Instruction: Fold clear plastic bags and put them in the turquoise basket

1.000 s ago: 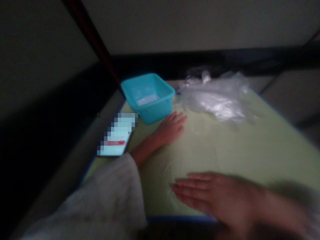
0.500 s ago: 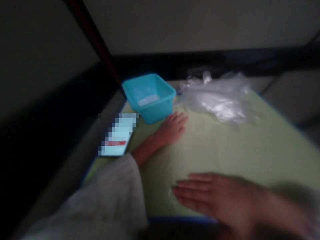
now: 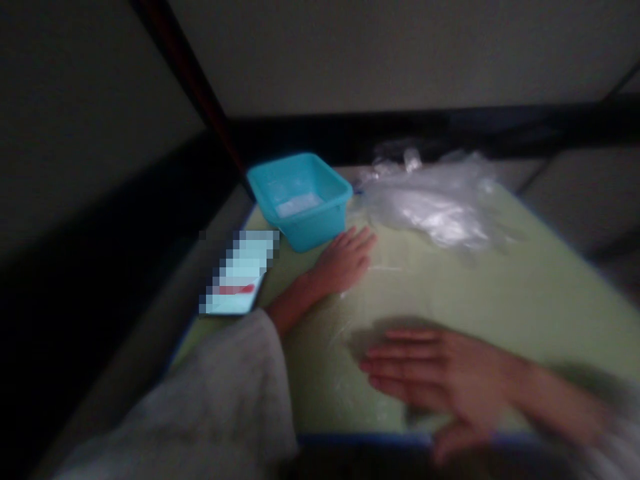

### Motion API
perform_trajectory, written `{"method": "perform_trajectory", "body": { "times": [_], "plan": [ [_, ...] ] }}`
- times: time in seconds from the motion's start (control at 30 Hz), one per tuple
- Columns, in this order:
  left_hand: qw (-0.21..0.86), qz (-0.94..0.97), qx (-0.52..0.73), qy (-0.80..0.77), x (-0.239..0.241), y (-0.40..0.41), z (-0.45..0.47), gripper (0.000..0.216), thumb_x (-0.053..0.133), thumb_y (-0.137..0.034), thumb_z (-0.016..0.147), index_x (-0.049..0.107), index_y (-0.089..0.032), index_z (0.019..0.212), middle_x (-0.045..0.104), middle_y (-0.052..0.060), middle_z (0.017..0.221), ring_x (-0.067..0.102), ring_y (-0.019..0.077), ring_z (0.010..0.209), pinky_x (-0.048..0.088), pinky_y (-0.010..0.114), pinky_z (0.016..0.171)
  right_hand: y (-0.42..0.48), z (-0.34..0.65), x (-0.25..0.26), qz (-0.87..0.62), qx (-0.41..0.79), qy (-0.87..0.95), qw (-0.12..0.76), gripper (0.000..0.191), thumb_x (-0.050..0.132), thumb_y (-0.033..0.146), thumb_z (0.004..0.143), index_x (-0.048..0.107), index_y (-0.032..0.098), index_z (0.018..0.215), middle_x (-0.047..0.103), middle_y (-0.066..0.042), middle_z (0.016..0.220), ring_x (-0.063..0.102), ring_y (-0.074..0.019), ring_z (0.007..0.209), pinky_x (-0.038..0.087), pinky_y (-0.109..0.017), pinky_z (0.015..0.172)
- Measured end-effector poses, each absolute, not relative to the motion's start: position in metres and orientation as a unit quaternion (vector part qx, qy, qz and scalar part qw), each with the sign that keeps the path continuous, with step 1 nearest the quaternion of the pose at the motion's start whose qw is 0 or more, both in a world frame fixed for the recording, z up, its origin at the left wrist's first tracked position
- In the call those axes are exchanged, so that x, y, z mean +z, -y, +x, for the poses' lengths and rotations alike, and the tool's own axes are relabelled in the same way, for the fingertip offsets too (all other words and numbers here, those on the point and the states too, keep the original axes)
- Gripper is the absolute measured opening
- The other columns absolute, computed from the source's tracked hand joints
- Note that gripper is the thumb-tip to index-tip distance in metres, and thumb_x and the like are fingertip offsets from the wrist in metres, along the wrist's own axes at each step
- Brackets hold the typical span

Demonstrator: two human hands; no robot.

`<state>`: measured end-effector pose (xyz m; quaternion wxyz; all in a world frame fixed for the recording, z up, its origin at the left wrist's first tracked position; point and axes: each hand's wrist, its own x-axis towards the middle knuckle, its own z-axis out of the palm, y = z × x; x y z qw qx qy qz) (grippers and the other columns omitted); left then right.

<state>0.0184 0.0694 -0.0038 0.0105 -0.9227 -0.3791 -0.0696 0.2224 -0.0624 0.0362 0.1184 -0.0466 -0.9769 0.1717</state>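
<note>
My left hand (image 3: 345, 260) lies flat on the pale green mat (image 3: 525, 293), fingers stretched out, just in front of a turquoise plastic tub (image 3: 300, 198). My right hand (image 3: 440, 377) rests palm down near the mat's front edge, fingers straight and pointing left. Both hands press on a thin clear plastic sheet (image 3: 350, 320) that is hard to make out on the mat. A heap of crumpled clear plastic (image 3: 435, 203) lies at the back, right of the tub.
A lit phone screen (image 3: 239, 273) lies at the mat's left edge, near my left sleeve (image 3: 215, 407). The mat has a blue border (image 3: 360, 440). Dark rails run along the back and left. The scene is dim.
My right hand has slid a little to the right and away from me across the sheet. My left hand has stayed in place by the tub.
</note>
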Motion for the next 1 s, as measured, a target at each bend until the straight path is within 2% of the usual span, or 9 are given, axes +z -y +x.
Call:
{"method": "perform_trajectory", "body": {
  "times": [0.3, 0.47, 0.6, 0.7, 0.77, 0.9, 1.0],
  "plan": [
    [-0.018, -0.924, -0.104, 0.369, 0.004, -0.067, 0.012, 0.049, 0.022, -0.023, 0.097, 0.028, -0.006, 0.142, 0.027, 0.017, 0.152, 0.024, 0.0229, 0.141, 0.026, 0.042, 0.113, 0.042, 0.236, 0.024, -0.074, 0.108, 0.974, 0.183, 0.065, 0.036, 0.047, 0.095, 0.031, 0.002, 0.143, 0.045, -0.02, 0.141, 0.026, -0.0237, 0.139, 0.03, -0.044, 0.111],
    [-0.033, -0.928, -0.106, 0.357, 0.018, -0.047, 0.006, 0.049, 0.021, -0.026, 0.097, 0.024, -0.008, 0.143, 0.026, 0.015, 0.152, 0.02, 0.0207, 0.142, 0.025, 0.041, 0.115, 0.03, 0.247, 0.024, -0.114, 0.092, 0.969, 0.201, 0.062, 0.037, 0.046, 0.096, 0.031, 0.007, 0.143, 0.047, -0.019, 0.14, 0.032, -0.0242, 0.137, 0.034, -0.047, 0.108],
    [-0.055, -0.951, -0.085, 0.291, 0.03, -0.007, 0.011, 0.05, 0.025, -0.026, 0.096, 0.027, -0.006, 0.142, 0.024, 0.016, 0.153, 0.015, 0.0213, 0.144, 0.02, 0.041, 0.117, 0.021, 0.257, 0.02, -0.153, 0.045, 0.961, 0.224, 0.051, 0.035, 0.042, 0.097, 0.042, 0.01, 0.137, 0.054, -0.018, 0.133, 0.042, -0.0247, 0.131, 0.041, -0.047, 0.103],
    [-0.08, -0.972, -0.078, 0.206, 0.038, 0.024, 0.019, 0.058, 0.036, -0.026, 0.091, 0.023, -0.005, 0.144, 0.019, 0.015, 0.154, 0.011, 0.0196, 0.144, 0.018, 0.036, 0.119, 0.015, 0.265, 0.019, -0.19, 0.001, 0.953, 0.238, 0.042, 0.036, 0.037, 0.098, 0.054, 0.01, 0.124, 0.065, -0.017, 0.118, 0.055, -0.0248, 0.119, 0.048, -0.045, 0.095],
    [-0.099, -0.975, -0.062, 0.19, 0.04, 0.04, 0.022, 0.062, 0.041, -0.028, 0.089, 0.023, -0.007, 0.144, 0.02, 0.014, 0.155, 0.011, 0.0202, 0.144, 0.017, 0.037, 0.119, 0.013, 0.271, 0.021, -0.211, -0.016, 0.944, 0.252, 0.038, 0.038, 0.036, 0.097, 0.059, 0.011, 0.117, 0.069, -0.015, 0.11, 0.061, -0.0239, 0.11, 0.052, -0.043, 0.089],
    [-0.12, -0.975, -0.052, 0.178, 0.039, 0.059, 0.024, 0.06, 0.04, -0.033, 0.091, 0.028, -0.005, 0.142, 0.027, 0.015, 0.152, 0.016, 0.0207, 0.143, 0.015, 0.037, 0.119, 0.009, 0.279, 0.028, -0.258, -0.029, 0.929, 0.263, 0.036, 0.037, 0.033, 0.096, 0.063, 0.011, 0.11, 0.07, -0.013, 0.107, 0.065, -0.0226, 0.102, 0.053, -0.04, 0.084],
    [-0.135, -0.977, -0.044, 0.162, 0.033, 0.069, 0.024, 0.06, 0.04, -0.039, 0.092, 0.03, -0.007, 0.141, 0.025, 0.014, 0.153, 0.017, 0.022, 0.143, 0.014, 0.036, 0.119, 0.007, 0.283, 0.028, -0.285, -0.031, 0.924, 0.255, 0.038, 0.034, 0.031, 0.097, 0.065, 0.011, 0.106, 0.07, -0.013, 0.105, 0.065, -0.0228, 0.1, 0.052, -0.039, 0.084]
  ]
}}
